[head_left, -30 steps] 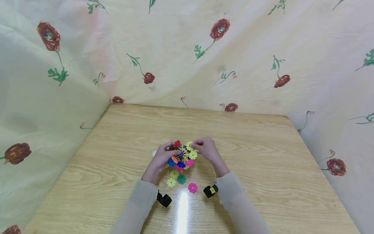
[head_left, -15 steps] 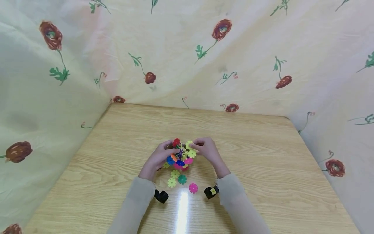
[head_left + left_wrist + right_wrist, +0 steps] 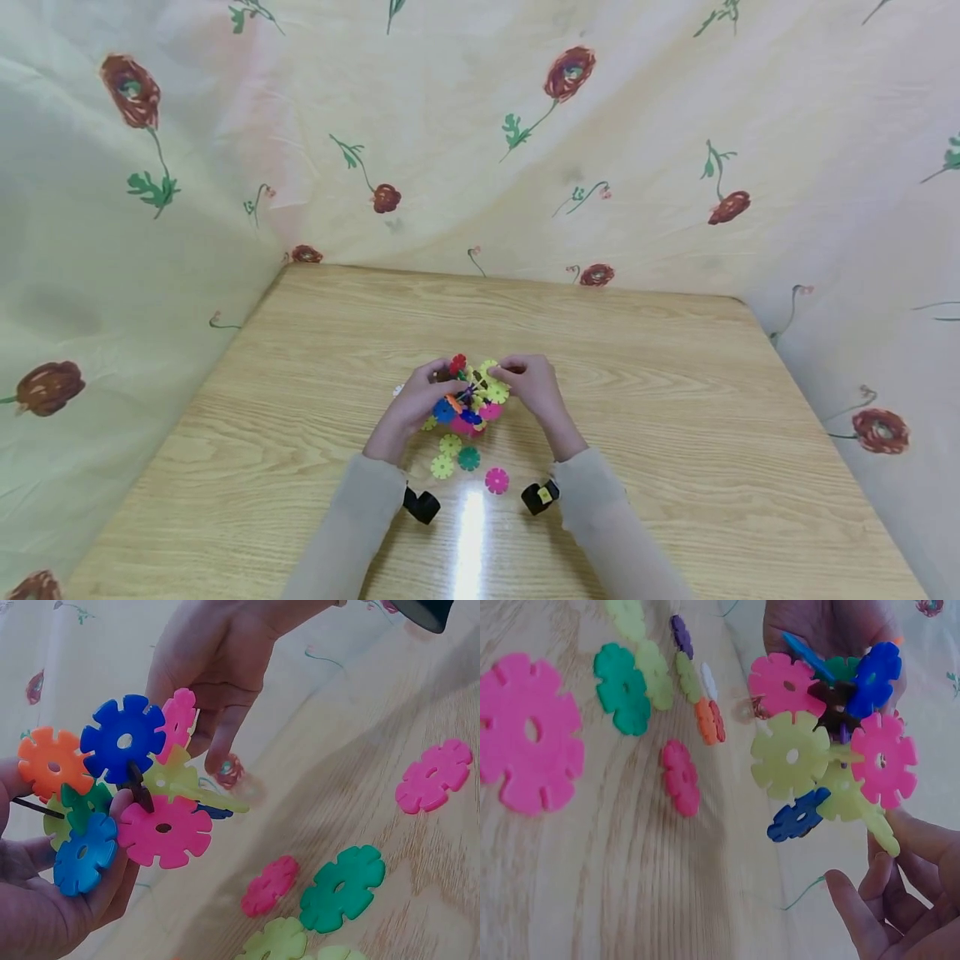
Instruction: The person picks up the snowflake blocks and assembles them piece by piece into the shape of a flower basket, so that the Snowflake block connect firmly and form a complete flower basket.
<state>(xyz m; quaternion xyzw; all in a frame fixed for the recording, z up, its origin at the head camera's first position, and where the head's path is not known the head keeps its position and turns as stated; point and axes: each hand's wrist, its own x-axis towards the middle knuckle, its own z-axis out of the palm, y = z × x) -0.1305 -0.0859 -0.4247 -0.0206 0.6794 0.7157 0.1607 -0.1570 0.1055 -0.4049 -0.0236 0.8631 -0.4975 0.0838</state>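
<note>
Interlocking snowflake discs in many colours form a ball-like cluster (image 3: 780, 742), held up off the table between both hands. My left hand (image 3: 416, 396) grips its left side, fingers curled behind and thumb across the front; in the left wrist view, blue and orange discs (image 3: 36, 761) sit close to those fingers. On the other side my right hand (image 3: 536, 387) pinches the edge of a yellow disc (image 3: 883, 832) that sticks out from the cluster. The right wrist view shows dark centre pieces joining the discs; the far side of the cluster is hidden.
Loose discs lie on the wooden table (image 3: 675, 433) below the cluster: a green one (image 3: 468, 458), a pink one (image 3: 497, 481), yellow ones (image 3: 442, 466) and several more towards the left hand. Flower-patterned cloth (image 3: 465, 150) surrounds the table's back and sides.
The cluster and my left hand have shifted slightly to the right over the last half second. My right hand stays at the same yellow side. The loose discs have not moved.
</note>
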